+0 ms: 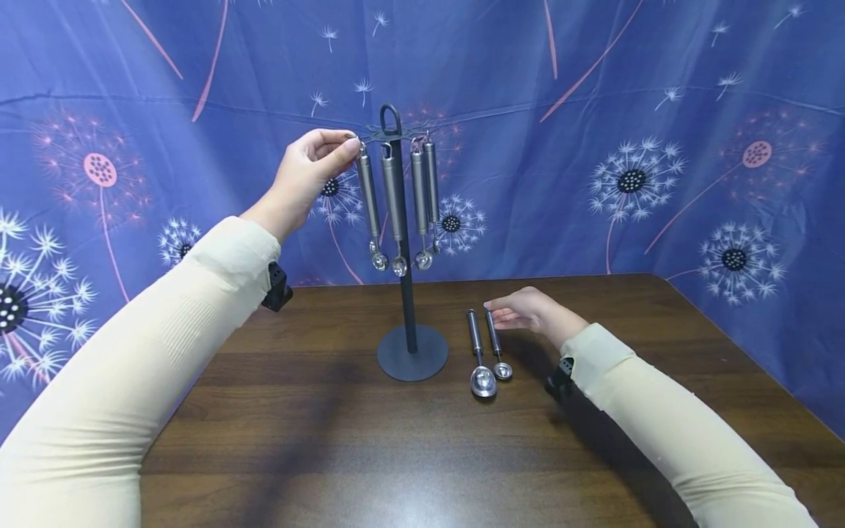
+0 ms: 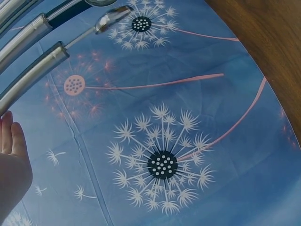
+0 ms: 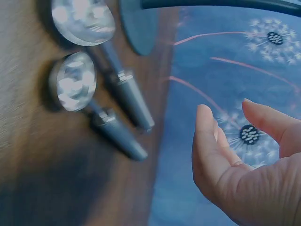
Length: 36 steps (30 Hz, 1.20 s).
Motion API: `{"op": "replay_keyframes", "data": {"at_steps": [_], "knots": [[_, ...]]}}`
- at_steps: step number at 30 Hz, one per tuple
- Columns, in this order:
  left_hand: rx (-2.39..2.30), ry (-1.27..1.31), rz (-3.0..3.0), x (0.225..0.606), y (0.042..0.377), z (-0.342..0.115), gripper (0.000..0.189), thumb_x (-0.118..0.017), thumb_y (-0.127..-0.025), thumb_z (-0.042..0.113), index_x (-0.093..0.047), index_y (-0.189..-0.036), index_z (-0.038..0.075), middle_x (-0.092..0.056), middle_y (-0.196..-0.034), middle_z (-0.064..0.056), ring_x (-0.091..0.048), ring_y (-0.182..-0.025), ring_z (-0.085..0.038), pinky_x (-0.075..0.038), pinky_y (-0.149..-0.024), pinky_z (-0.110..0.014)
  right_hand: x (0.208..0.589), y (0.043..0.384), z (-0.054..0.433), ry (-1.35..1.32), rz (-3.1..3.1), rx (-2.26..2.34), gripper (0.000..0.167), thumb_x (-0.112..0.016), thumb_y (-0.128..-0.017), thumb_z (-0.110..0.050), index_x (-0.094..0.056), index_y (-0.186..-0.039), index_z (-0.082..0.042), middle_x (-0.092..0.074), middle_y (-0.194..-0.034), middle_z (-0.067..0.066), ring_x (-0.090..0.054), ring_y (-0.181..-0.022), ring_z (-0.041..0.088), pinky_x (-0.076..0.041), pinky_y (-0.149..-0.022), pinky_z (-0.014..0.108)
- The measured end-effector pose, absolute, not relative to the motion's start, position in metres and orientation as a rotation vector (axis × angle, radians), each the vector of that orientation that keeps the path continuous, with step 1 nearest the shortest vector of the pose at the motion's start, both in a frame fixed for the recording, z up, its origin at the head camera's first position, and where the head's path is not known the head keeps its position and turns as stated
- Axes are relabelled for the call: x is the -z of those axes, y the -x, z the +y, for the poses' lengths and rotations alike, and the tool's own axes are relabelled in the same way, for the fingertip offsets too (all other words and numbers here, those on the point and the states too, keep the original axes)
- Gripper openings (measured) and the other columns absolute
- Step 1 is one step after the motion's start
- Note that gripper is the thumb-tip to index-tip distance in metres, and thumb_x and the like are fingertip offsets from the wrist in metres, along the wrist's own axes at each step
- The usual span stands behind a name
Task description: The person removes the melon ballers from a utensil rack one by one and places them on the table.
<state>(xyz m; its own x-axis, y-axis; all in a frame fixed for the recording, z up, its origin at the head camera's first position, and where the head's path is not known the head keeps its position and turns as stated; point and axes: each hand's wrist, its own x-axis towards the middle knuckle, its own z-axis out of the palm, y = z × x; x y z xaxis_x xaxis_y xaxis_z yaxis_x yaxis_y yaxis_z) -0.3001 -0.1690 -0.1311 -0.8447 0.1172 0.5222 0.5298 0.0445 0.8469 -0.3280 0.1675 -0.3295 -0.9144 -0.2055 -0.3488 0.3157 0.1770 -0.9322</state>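
In the left wrist view the left edge cuts off the left grip [image 2: 14,169] and the hanging spoon [image 2: 33,75], whose top that grip partly hides from the head; in the right wrist view the smaller spoon [image 3: 75,82] and larger spoon [image 3: 83,21] are blurred, the larger cropped above

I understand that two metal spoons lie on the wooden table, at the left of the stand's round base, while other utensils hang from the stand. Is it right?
The side is wrong: in the head view, the two metal spoons lie on the wooden table to the right of the round base. Other utensils hang from the stand.
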Motion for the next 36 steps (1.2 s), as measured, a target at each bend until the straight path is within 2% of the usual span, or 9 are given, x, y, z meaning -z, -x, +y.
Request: {"op": "replay_keyframes", "data": {"at_steps": [3, 6, 13, 16, 21, 25, 29, 33, 36], "knots": [[1.846, 0.645, -2.027, 0.131, 0.300, -0.169, 0.021, -0.069, -0.090, 0.019, -0.062, -0.108, 0.010, -0.067, -0.098, 0.006, -0.061, -0.099, -0.009, -0.046, -0.102, -0.027, 0.319, 0.328, 0.162, -0.080, 2.065, 1.811, 0.048, -0.062, -0.093, -0.006, -0.041, -0.130, 0.016, -0.066, -0.079, 0.006, -0.068, -0.070, 0.012, -0.054, -0.094, 0.035], [1.840, 0.633, -2.030, 0.130, 0.299, -0.168, 0.020, -0.069, -0.090, 0.019, -0.063, -0.107, 0.011, -0.067, -0.098, 0.006, -0.061, -0.099, -0.009, -0.046, -0.102, -0.028, 0.308, 0.329, 0.158, -0.031, 2.037, 1.865, 0.057, -0.060, -0.094, -0.005, -0.031, -0.139, 0.017, -0.065, -0.085, 0.006, -0.068, -0.073, 0.012, -0.053, -0.097, 0.035], [1.844, 0.654, -2.011, 0.130, 0.300, -0.166, 0.021, -0.069, -0.090, 0.018, -0.063, -0.108, 0.010, -0.067, -0.099, 0.005, -0.061, -0.099, -0.010, -0.045, -0.104, -0.030, 0.285, 0.336, 0.153, 0.098, 2.039, 2.046, 0.048, -0.059, -0.096, -0.009, -0.043, -0.137, 0.011, -0.066, -0.099, 0.007, -0.069, -0.089, 0.015, -0.054, -0.094, 0.029], [1.844, 0.648, -2.002, 0.130, 0.301, -0.167, 0.023, -0.070, -0.090, 0.018, -0.064, -0.110, 0.010, -0.067, -0.099, 0.005, -0.062, -0.100, -0.010, -0.045, -0.104, -0.031, 0.278, 0.339, 0.147, 0.146, 2.032, 2.083, 0.050, -0.061, -0.096, -0.012, -0.043, -0.137, 0.010, -0.067, -0.102, 0.008, -0.068, -0.096, 0.019, -0.055, -0.093, 0.029], [1.875, 0.638, -1.978, 0.132, 0.302, -0.167, 0.028, -0.071, -0.089, 0.017, -0.064, -0.115, 0.008, -0.068, -0.101, 0.004, -0.062, -0.105, -0.012, -0.045, -0.105, -0.028, 0.271, 0.340, 0.134, 0.193, 1.973, 2.131, 0.054, -0.062, -0.095, -0.013, -0.040, -0.139, 0.011, -0.068, -0.097, 0.007, -0.069, -0.093, 0.019, -0.055, -0.091, 0.028], [1.893, 0.639, -1.963, 0.133, 0.303, -0.166, 0.029, -0.071, -0.089, 0.017, -0.064, -0.115, 0.007, -0.068, -0.101, 0.005, -0.062, -0.104, -0.011, -0.046, -0.104, -0.027, 0.264, 0.338, 0.126, 0.201, 1.908, 2.241, 0.053, -0.065, -0.093, -0.012, -0.044, -0.137, 0.009, -0.069, -0.096, 0.008, -0.069, -0.088, 0.017, -0.056, -0.091, 0.030], [1.890, 0.623, -1.952, 0.133, 0.303, -0.165, 0.028, -0.071, -0.089, 0.017, -0.065, -0.114, 0.008, -0.068, -0.099, 0.005, -0.062, -0.101, -0.010, -0.046, -0.102, -0.026, 0.252, 0.335, 0.116, 0.240, 1.889, 2.312, 0.049, -0.067, -0.092, -0.013, -0.050, -0.133, 0.006, -0.071, -0.096, 0.007, -0.070, -0.089, 0.017, -0.055, -0.092, 0.031], [1.874, 0.611, -1.945, 0.133, 0.304, -0.164, 0.028, -0.072, -0.089, 0.018, -0.065, -0.114, 0.007, -0.068, -0.100, 0.004, -0.062, -0.102, -0.010, -0.047, -0.101, -0.026, 0.240, 0.333, 0.105, 0.304, 1.899, 2.323, 0.046, -0.066, -0.093, -0.015, -0.052, -0.132, 0.005, -0.071, -0.104, 0.009, -0.070, -0.092, 0.016, -0.054, -0.094, 0.031], [1.853, 0.598, -1.949, 0.133, 0.304, -0.164, 0.028, -0.072, -0.089, 0.019, -0.065, -0.113, 0.008, -0.068, -0.101, 0.004, -0.062, -0.102, -0.010, -0.047, -0.101, -0.026, 0.231, 0.332, 0.097, 0.353, 1.907, 2.343, 0.038, -0.066, -0.093, -0.016, -0.058, -0.125, 0.003, -0.071, -0.102, 0.009, -0.069, -0.091, 0.015, -0.054, -0.095, 0.031]]}}
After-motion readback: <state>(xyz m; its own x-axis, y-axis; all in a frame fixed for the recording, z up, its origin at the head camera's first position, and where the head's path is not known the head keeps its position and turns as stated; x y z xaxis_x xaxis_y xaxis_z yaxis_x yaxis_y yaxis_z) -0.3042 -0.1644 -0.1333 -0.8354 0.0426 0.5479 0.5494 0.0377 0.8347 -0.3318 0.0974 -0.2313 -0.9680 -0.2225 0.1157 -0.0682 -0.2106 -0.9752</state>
